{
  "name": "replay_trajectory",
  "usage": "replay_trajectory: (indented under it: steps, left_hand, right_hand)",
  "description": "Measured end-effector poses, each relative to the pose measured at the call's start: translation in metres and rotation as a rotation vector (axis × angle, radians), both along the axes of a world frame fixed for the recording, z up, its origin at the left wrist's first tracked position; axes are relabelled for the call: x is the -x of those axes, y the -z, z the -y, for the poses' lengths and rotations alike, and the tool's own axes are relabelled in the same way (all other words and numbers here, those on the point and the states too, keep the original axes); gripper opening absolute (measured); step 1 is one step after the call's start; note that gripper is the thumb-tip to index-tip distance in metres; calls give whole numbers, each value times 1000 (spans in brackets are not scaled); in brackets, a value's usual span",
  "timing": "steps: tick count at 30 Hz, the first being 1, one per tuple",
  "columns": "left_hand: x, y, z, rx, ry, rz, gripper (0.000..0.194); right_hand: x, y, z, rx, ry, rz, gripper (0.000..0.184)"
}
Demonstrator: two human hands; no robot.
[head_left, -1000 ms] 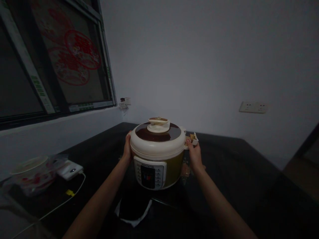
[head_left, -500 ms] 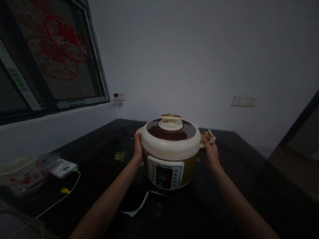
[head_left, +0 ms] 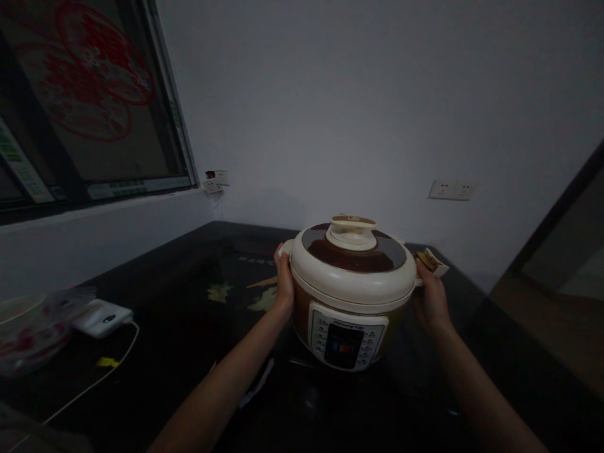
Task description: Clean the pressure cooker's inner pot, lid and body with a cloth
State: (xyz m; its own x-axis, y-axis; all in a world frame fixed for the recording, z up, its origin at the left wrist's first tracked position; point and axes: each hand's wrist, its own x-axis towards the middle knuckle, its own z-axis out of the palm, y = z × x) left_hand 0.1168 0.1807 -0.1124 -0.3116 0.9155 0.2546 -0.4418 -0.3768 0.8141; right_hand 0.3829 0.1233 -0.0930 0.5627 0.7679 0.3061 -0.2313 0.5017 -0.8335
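Note:
Between my hands is an electric pressure cooker [head_left: 352, 283], cream and brown, with its lid on and a control panel facing me. My left hand [head_left: 285, 280] is closed round the cooker's left side handle. On the other side, my right hand [head_left: 431, 292] grips the right handle, where a brownish piece shows above my fingers. Part of my fingers is hidden behind the handles. The cooker looks slightly tilted; I cannot tell whether its base touches the table.
The dark glossy table [head_left: 189, 258] bears a printed leaf pattern. At left lie a bagged tub [head_left: 28, 333], a white device [head_left: 104, 318] with a cable [head_left: 85, 399], and a yellow tag [head_left: 108, 362]. A white strip [head_left: 257, 384] lies by my left forearm. The wall has sockets [head_left: 452, 190].
The cooker has moved to the right with both my hands on its handles, uncovering more of the table's printed pattern. My view has shifted slightly.

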Motion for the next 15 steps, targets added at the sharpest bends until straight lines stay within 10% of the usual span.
replay_trajectory:
  steps: [15]
  left_hand:
    - [-4, -4, 6, -3, 15, 41, 44]
  right_hand:
    - [-1, 11, -15, -91, 41, -72, 34]
